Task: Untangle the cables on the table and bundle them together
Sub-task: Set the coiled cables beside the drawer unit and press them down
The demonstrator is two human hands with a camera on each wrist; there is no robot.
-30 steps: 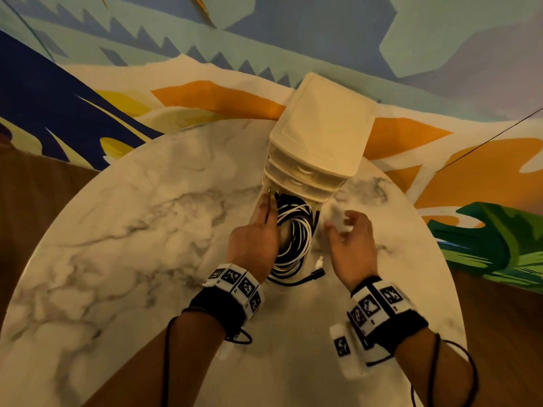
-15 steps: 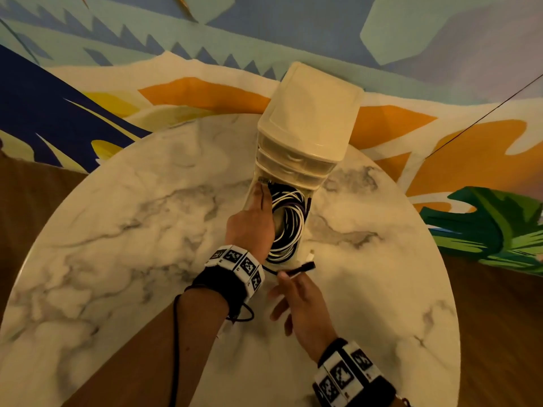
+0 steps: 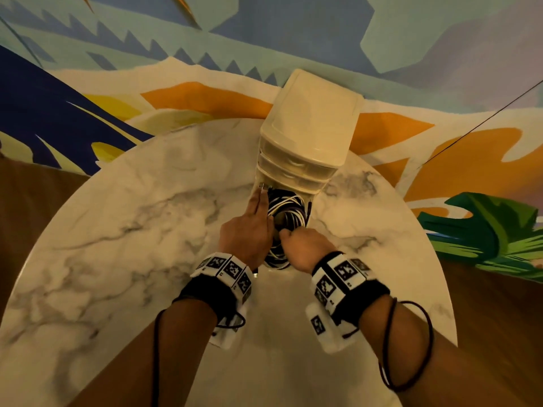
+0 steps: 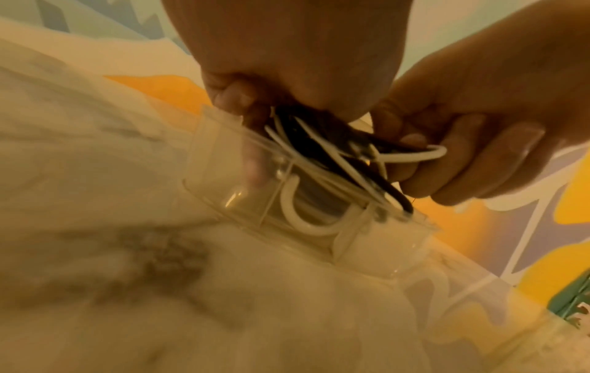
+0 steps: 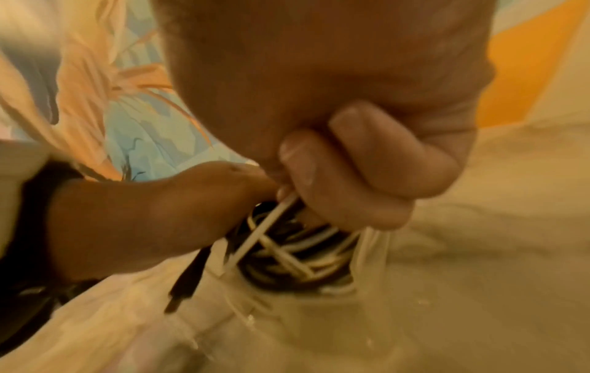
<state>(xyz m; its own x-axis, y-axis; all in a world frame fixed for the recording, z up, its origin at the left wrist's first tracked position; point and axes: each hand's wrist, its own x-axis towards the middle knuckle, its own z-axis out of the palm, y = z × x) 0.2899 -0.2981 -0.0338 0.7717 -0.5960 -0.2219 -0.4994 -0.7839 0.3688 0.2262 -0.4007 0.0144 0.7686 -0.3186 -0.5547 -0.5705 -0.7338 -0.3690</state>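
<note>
A coil of white and black cables (image 3: 289,218) lies inside the pulled-out bottom drawer (image 3: 312,201) of a small cream plastic drawer unit (image 3: 316,121), which stands at the far edge of a round marble table (image 3: 123,230). The drawer is clear plastic, and through its front wall the left wrist view shows a white loop of the coil (image 4: 306,222) resting on the drawer floor.

The left hand (image 3: 246,233) reaches in along the left side of the drawer, with its fingers stretched forward beside the coil and the fingertips (image 3: 260,198) near the back left corner; in the left wrist view these fingers go down inside the drawer's left wall against the cables. Whether they curl round any strand I cannot tell.

The right hand (image 3: 305,248) sits at the near end of the drawer, just beside the left hand, its fingers clenched round cable strands. The right wrist view shows a white strand (image 5: 265,227) pinched between its thumb and curled fingers (image 5: 348,176), running down into the coil. A black cable end (image 5: 186,282) hangs out over the near left corner of the drawer, under the left wrist.

Both wrists wear black bands with white marker blocks (image 3: 226,267). Behind the table a painted wall (image 3: 88,92) shows blue, orange and green shapes
</note>
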